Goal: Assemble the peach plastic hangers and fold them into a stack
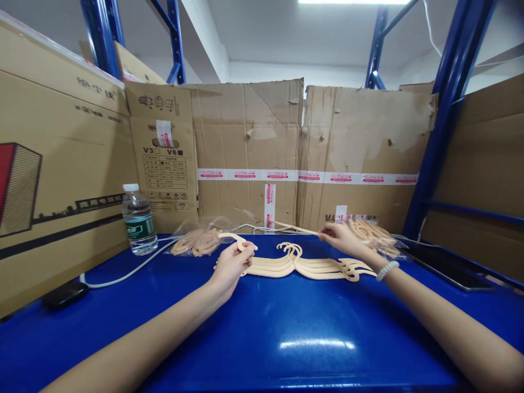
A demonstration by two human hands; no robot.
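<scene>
Several beige clothes hangers (270, 266) lie overlapped in a row on the blue table (286, 322), their curved hooks bunched at the middle. My left hand (230, 268) is closed at their left end, pinching a curved beige hanger piece (232, 237) between thumb and fingers. Behind the right half of the row, my right hand (341, 239) is raised and closed on one end of a slim beige hanger arm (295, 226). That arm points left, towards the middle. Whether the two held pieces belong together cannot be told.
Clear bags of beige pieces lie at the left (196, 241) and right (368, 233). A water bottle (139, 221), a black mouse-like object (65, 295) and a white cable (123, 277) are on the left. A dark flat device (448, 267) lies right. Cardboard (245, 142) walls the back.
</scene>
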